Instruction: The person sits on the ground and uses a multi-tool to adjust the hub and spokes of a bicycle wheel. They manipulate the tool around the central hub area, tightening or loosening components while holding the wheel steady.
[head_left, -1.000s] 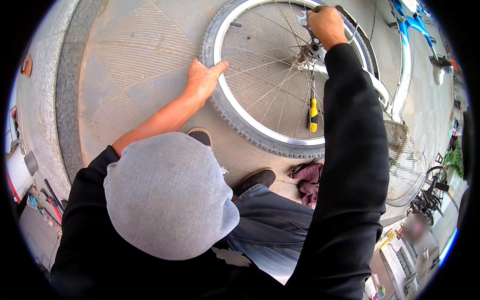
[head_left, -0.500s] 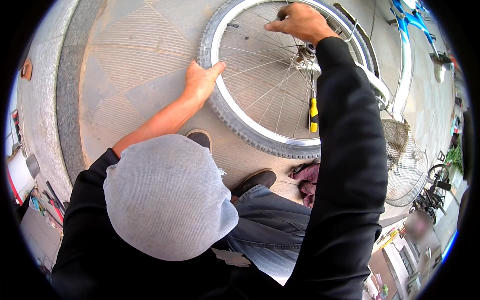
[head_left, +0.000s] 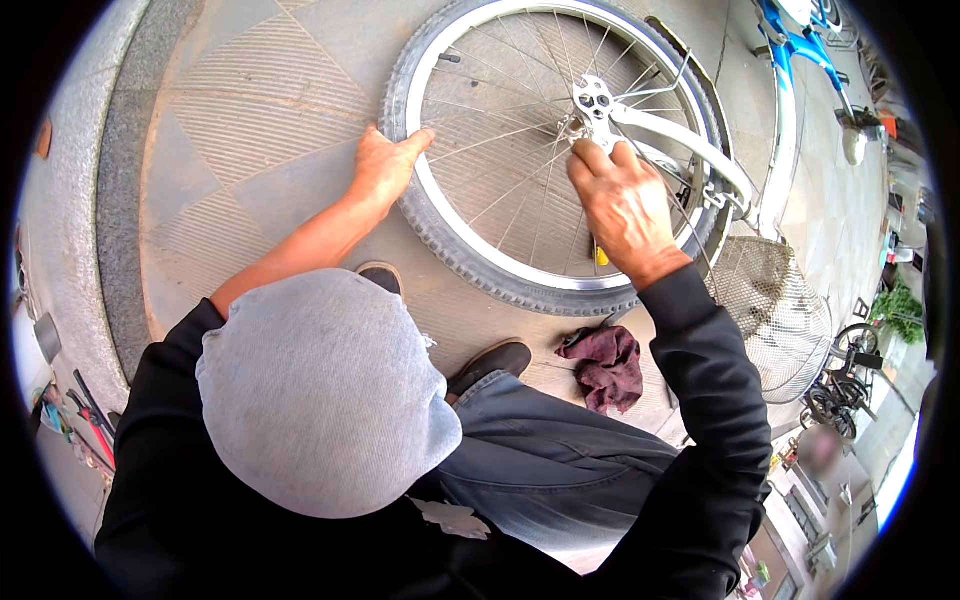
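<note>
A bicycle wheel with a knobby grey tyre (head_left: 450,235) and a silver rim (head_left: 480,238) takes up the upper middle. My left hand (head_left: 388,165) grips the tyre's left side, thumb laid over the rim. At the wheel's centre sits the hub (head_left: 572,128), beside a silver bracket with round holes (head_left: 593,100) and a white frame arm (head_left: 690,145). My right hand (head_left: 625,205) is closed just below the bracket, fingertips pinched near the hub; what they hold, if anything, is hidden. Behind this hand, a yellow-and-black tool handle (head_left: 600,254) shows only partly.
A dark red cloth (head_left: 608,370) lies on the paving near my shoe (head_left: 500,362). To the right are a wire basket (head_left: 775,310) and a blue-and-white bicycle frame (head_left: 785,120). A stone kerb (head_left: 85,200) runs along the left. More bicycles (head_left: 845,390) stand farther right.
My right hand has come down from above the far spokes to beside the hub, uncovering the bracket and more of the cloth. My left hand keeps its grip on the tyre.
</note>
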